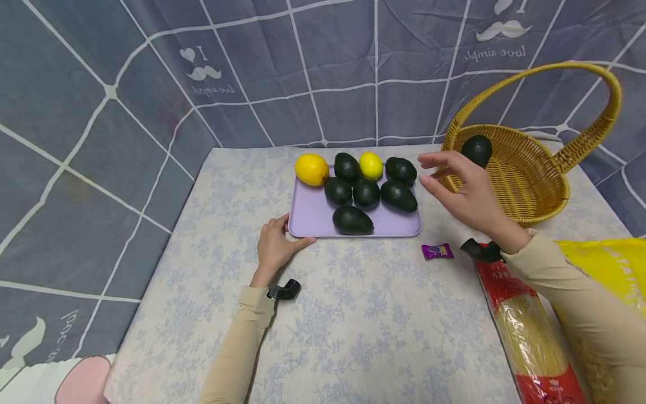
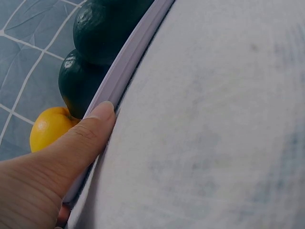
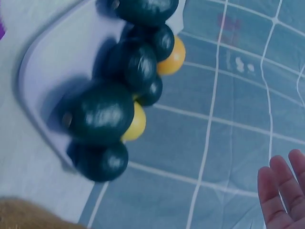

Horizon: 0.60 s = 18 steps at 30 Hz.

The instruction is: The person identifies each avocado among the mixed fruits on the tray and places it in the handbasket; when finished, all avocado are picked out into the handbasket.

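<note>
My left hand (image 1: 275, 247) holds the near left corner of a lilac tray (image 1: 310, 216), thumb along its front rim and the other fingers at its left side. Several dark green avocados (image 1: 353, 220) lie on the tray, with a yellow lemon (image 1: 371, 166) and a larger orange-yellow fruit (image 1: 311, 170) toward the back. Between the tray and a woven basket (image 1: 530, 193) my right hand (image 1: 466, 193) is raised, fingers loosely bent and nothing in them. One avocado (image 1: 476, 150) shows inside the basket's left wall, partly hidden behind that hand.
A small purple wrapped candy (image 1: 437, 251) lies right of the tray. Under the right forearm are a red-ended pack of noodles (image 1: 530, 331) and a yellow bag (image 1: 610, 264). The basket has a tall arched handle; a grey-blue curtain (image 1: 343, 73) hangs behind the table.
</note>
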Tool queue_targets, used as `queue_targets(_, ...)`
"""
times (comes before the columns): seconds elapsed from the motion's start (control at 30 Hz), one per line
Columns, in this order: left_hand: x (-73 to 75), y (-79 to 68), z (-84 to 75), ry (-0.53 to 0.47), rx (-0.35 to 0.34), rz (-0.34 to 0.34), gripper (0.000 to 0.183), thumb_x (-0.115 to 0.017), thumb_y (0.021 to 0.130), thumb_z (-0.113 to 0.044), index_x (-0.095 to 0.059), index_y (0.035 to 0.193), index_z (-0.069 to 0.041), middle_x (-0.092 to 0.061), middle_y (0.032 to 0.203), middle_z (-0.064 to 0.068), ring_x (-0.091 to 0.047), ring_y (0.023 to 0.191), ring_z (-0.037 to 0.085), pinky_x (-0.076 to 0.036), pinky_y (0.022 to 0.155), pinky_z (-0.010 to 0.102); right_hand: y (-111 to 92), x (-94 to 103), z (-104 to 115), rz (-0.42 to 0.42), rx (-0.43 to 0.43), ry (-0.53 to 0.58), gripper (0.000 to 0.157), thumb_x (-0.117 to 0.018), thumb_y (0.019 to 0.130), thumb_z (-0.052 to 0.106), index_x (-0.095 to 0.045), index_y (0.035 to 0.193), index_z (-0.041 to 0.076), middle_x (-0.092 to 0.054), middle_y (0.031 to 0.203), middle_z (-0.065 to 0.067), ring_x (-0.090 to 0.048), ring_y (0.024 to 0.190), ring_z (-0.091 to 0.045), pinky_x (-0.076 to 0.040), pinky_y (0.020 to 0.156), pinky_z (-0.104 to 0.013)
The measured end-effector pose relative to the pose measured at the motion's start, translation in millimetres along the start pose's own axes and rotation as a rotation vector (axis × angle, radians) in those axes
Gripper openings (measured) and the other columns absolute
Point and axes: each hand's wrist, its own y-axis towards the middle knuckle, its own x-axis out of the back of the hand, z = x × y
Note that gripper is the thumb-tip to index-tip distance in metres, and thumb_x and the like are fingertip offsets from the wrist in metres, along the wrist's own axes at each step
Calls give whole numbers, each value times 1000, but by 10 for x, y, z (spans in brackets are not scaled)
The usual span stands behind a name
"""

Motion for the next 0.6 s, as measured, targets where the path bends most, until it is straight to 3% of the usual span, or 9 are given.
queue_targets(0.17, 11, -1, 3, 2, 0, -3, 89, -84, 66, -49, -51, 136, -4, -47, 87, 8, -38, 80, 25, -29, 63, 34, 42, -168, -16, 35, 25, 42, 37, -66, 75, -20, -60, 112, -12, -62, 107, -22, -58, 99, -24, -47, 80, -26)
queue_targets(0.37, 21, 2, -10, 8, -10, -5, 89, -84, 65, -49, -52, 135, -5, -46, 85, 7, -38, 79, 24, -29, 63, 34, 10, -362, -251, 62, 12, 34, 40, -71, 75, -14, -63, 113, -4, -63, 111, -12, -58, 97, -15, -47, 78, -29)
queue_targets(0.6, 23, -2, -24, 10, -11, -7, 90, -84, 65, -49, -52, 135, -4, -47, 86, 7, -38, 78, 24, -29, 63, 33, 12, -504, -296, 119, -14, 103, 40, -72, 79, -7, -64, 117, 3, -63, 114, -6, -57, 99, -15, -47, 80, -30)
